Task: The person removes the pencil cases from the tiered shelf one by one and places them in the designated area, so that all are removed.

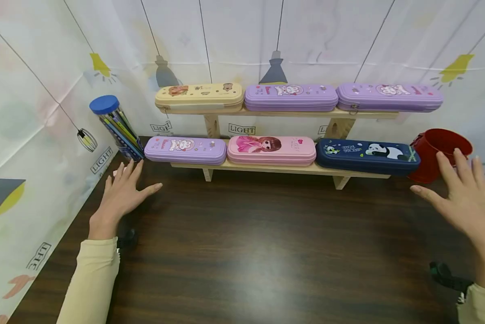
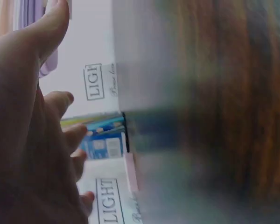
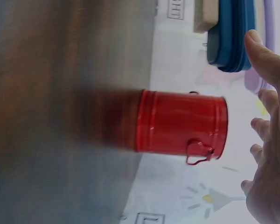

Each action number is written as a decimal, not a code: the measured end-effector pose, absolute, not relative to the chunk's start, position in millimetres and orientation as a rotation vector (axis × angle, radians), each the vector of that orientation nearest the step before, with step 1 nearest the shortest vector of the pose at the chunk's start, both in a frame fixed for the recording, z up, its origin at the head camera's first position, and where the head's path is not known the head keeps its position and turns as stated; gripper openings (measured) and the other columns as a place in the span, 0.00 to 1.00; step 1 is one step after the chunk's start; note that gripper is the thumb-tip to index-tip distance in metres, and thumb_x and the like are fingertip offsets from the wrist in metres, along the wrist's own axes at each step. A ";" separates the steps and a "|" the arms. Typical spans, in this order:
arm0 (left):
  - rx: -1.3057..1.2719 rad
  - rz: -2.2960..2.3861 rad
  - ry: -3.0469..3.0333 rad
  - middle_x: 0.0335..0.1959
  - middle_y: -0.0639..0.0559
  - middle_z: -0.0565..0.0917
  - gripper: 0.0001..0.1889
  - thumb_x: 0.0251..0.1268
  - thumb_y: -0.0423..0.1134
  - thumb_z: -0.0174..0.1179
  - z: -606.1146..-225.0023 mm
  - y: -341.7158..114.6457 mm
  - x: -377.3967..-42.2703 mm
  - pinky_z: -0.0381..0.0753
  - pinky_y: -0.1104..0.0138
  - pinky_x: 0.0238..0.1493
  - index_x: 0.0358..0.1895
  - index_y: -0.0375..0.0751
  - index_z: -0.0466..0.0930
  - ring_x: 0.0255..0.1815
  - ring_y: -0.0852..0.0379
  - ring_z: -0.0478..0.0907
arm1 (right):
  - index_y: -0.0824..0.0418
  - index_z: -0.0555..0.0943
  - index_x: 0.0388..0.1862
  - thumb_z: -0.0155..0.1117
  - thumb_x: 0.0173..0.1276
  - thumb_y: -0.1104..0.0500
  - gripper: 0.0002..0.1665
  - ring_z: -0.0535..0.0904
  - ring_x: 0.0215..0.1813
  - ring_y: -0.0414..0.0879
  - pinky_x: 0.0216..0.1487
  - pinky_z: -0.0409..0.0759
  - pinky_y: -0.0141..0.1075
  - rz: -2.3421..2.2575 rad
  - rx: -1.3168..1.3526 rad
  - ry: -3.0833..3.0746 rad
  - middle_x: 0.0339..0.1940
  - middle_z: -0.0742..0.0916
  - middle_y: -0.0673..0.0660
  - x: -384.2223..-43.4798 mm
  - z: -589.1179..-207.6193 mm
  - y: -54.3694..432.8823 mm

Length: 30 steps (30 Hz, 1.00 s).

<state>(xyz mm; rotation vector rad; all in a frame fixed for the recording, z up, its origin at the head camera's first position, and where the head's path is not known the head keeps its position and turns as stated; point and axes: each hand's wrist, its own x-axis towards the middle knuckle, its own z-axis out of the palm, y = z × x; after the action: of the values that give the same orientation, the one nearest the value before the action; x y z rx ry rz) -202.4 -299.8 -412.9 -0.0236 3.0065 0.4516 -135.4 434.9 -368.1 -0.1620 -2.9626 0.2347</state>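
Observation:
My left hand (image 1: 120, 193) hovers with spread fingers over the left side of the table, holding nothing. Just beyond it stands a clear tube of pencils with a blue lid (image 1: 104, 104). At the far right my right hand (image 1: 465, 198) is also spread and holds nothing. Nearest to it is a red metal bucket (image 1: 424, 157), whose side handle shows in the right wrist view. Between the hands, on the lower shelf, lie a purple pencil case (image 1: 185, 150), a pink pencil case (image 1: 291, 153) and a navy panda pencil case (image 1: 347, 157).
A two-tier wooden shelf (image 1: 274, 168) stands against the back sheet. Its upper tier bears a yellow pencil case (image 1: 201, 96) and two purple ones, a middle one (image 1: 291, 97) and a right one (image 1: 388, 96). Dark wood table (image 1: 258, 243) lies in front.

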 end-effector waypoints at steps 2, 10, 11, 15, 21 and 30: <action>-0.008 0.471 2.982 0.82 0.38 0.37 0.59 0.56 0.82 0.43 -410.1 -298.0 -205.0 0.27 0.29 0.75 0.81 0.50 0.34 0.81 0.35 0.25 | 0.56 0.36 0.82 0.52 0.70 0.34 0.57 0.21 0.80 0.64 0.74 0.20 0.71 0.239 -0.140 -2.936 0.81 0.33 0.60 -138.6 -363.7 432.9; 0.092 0.672 2.838 0.83 0.42 0.35 0.55 0.63 0.78 0.44 -404.0 -287.7 -215.7 0.31 0.30 0.76 0.81 0.48 0.31 0.82 0.36 0.29 | 0.54 0.39 0.82 0.55 0.67 0.32 0.58 0.23 0.81 0.64 0.75 0.20 0.70 0.226 -0.047 -2.901 0.82 0.37 0.61 -148.8 -347.6 418.1; 0.099 0.735 2.804 0.83 0.43 0.34 0.55 0.63 0.77 0.44 -404.2 -286.3 -216.4 0.32 0.31 0.77 0.81 0.49 0.30 0.83 0.37 0.29 | 0.54 0.40 0.82 0.55 0.67 0.31 0.58 0.24 0.81 0.64 0.75 0.21 0.70 0.215 -0.028 -2.897 0.83 0.37 0.61 -150.1 -345.9 415.2; 0.088 0.944 2.682 0.83 0.48 0.31 0.56 0.64 0.74 0.49 -404.9 -280.7 -218.2 0.37 0.34 0.79 0.80 0.51 0.26 0.83 0.40 0.30 | 0.54 0.41 0.83 0.54 0.66 0.29 0.58 0.25 0.82 0.64 0.76 0.21 0.70 0.187 0.049 -2.900 0.83 0.40 0.63 -156.8 -340.8 402.5; 0.017 1.238 2.524 0.83 0.50 0.33 0.56 0.64 0.71 0.54 -404.6 -271.2 -221.0 0.39 0.36 0.80 0.81 0.52 0.26 0.83 0.42 0.32 | 0.54 0.42 0.83 0.57 0.67 0.32 0.57 0.26 0.82 0.64 0.76 0.22 0.70 0.221 0.137 -2.931 0.83 0.42 0.64 -171.3 -339.4 380.2; 0.096 1.597 2.389 0.83 0.52 0.41 0.48 0.70 0.56 0.58 -419.0 -251.8 -228.5 0.42 0.45 0.84 0.82 0.53 0.34 0.84 0.48 0.39 | 0.49 0.45 0.83 0.62 0.63 0.35 0.58 0.27 0.83 0.62 0.77 0.21 0.67 0.261 0.279 -2.933 0.84 0.45 0.63 -188.7 -344.0 356.7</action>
<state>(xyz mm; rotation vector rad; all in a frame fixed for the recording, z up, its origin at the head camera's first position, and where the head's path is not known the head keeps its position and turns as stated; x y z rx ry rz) -228.5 -251.8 -419.0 0.0960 2.3889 1.5972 -188.7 356.7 -344.0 0.2791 -2.9334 0.2613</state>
